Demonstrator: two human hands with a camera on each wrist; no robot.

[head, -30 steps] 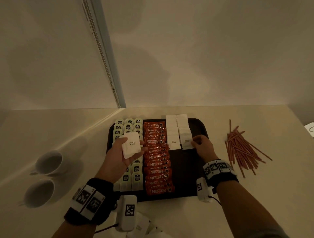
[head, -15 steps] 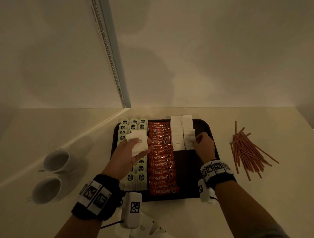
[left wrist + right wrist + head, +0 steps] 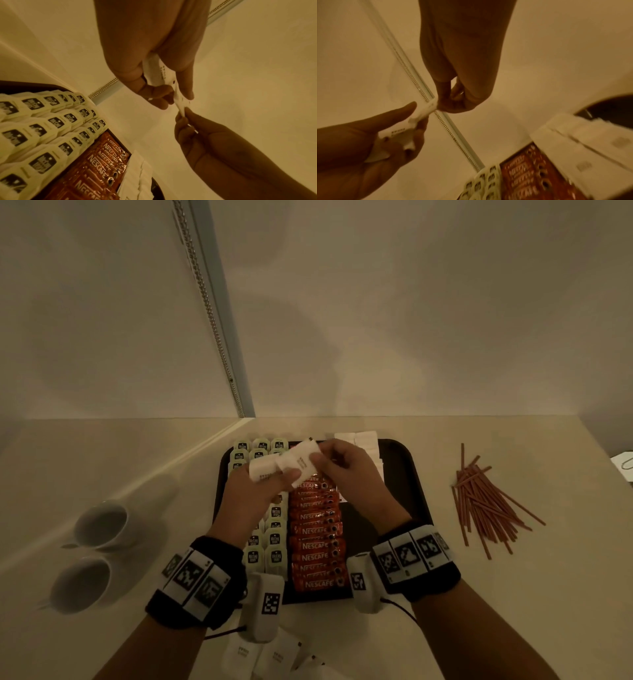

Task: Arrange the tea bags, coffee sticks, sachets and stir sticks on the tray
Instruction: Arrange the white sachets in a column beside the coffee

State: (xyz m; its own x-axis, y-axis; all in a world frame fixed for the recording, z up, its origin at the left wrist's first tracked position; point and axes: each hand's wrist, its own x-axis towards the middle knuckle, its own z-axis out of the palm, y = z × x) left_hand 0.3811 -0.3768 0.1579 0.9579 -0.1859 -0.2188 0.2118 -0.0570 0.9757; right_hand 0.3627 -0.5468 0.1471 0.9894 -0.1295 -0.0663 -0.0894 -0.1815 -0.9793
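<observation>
Pale counter [image 3: 513,594], dim light; dark tray [image 3: 411,474] w/ tea bags far-left, coffee sticks centre. Left hand [image 3: 253,494] gripped the sachets [image 3: 274,467] above the tray; right hand [image 3: 346,470] pinched the top one's edge. Advice: peel one off cleanly, lay it flush in the right-hand sachet row.

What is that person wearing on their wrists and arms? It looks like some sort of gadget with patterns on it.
Both forearms are bare. Each wrist carries a black band: the left wristband and the right wristband bear a row of white squares printed with black pixel-like codes. Under each wrist hangs a small white box with its own code square, the left box and the right box, each trailing a thin dark cable.
</observation>
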